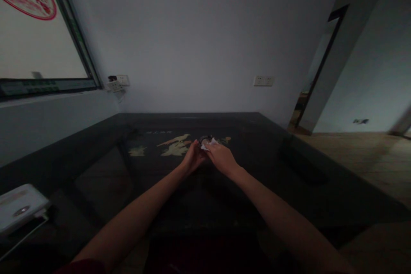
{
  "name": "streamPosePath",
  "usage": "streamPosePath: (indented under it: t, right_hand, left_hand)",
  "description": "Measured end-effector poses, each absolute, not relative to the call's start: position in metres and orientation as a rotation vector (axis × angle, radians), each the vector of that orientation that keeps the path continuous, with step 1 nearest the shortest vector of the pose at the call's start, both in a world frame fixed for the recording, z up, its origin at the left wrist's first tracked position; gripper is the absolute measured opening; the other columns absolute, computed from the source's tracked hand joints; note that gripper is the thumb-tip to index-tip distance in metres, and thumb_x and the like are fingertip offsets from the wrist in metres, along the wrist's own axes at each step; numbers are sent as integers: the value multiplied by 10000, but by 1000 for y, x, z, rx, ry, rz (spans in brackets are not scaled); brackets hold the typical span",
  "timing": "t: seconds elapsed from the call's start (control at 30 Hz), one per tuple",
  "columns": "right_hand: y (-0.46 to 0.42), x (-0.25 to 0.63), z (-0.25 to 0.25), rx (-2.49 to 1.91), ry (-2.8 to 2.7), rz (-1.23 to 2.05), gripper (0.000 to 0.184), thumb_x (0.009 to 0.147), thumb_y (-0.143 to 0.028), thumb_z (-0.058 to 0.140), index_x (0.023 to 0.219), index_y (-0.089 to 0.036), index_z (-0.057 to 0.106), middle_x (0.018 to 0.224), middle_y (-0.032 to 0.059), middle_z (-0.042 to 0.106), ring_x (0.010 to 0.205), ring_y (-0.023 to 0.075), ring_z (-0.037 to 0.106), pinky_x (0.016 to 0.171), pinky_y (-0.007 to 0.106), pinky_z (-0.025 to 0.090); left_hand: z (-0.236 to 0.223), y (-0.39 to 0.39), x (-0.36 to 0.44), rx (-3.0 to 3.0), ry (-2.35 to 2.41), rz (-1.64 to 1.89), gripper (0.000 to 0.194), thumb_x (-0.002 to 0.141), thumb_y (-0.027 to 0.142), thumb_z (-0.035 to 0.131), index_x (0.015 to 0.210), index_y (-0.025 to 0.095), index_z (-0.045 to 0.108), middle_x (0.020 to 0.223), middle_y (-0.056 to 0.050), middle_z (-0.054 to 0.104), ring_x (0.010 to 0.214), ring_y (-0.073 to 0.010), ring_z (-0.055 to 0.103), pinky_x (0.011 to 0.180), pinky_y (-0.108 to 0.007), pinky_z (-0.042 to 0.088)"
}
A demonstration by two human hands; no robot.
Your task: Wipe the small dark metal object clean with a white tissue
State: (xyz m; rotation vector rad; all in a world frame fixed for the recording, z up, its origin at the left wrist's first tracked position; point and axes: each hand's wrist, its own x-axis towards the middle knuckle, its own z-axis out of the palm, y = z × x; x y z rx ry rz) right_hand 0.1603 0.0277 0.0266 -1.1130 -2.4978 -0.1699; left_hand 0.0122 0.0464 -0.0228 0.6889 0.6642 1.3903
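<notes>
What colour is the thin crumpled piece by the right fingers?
The thin crumpled piece is white, seen in head view.

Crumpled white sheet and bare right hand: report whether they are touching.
Touching. The head view shows the bare right hand gripping the crumpled white sheet, which sticks out past its fingers.

Small dark-rimmed item [201, 139] and thin white piece [213, 141], meeting between two hands.
Rimmed item showing a curved dark edge, sitting at the left hand's [192, 156] fingertips; white piece looking soft, crumpling against it under the right hand [222, 156]. Finer detail staying too small and dim to read.
</notes>
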Motion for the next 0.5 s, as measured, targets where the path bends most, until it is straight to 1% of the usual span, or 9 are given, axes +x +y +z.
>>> streamPosePath:
  t: [0.1,0.2,0.37,0.5]
  right_hand:
    - [31,163,27,-1119,-2459,-141,403,957,-146,379,1329,-170,533,1222,135,655,1169,227,583,998,351,428]
    - [28,159,22,-1090,-2490,-117,407,942,-123,382,1306,-155,560,1240,151,644,1216,248,553,1022,365,412]
    - [20,151,16,-1059,-2500,-64,420,942,-123,368,1341,-123,502,1244,160,636,1169,227,582,988,334,435]
    - [18,150,16,-1039,-2486,-48,402,934,-140,412,1330,-125,482,1235,163,635,1147,224,592,977,340,437]
  left_hand:
    - [-24,46,14,681,635,1381,271,902,358,510,919,147,680,873,-83,710,798,-178,656,803,-315,512]
    - [-25,47,16,684,620,1421,309,908,393,512,936,140,689,910,-89,717,874,-192,656,865,-312,499]
    - [-26,46,20,741,625,1431,417,918,487,465,974,143,693,965,-98,723,1014,-235,643,924,-337,479]
    - [-30,45,19,750,668,1418,411,897,501,501,964,142,691,954,-95,727,1003,-233,653,910,-330,487]
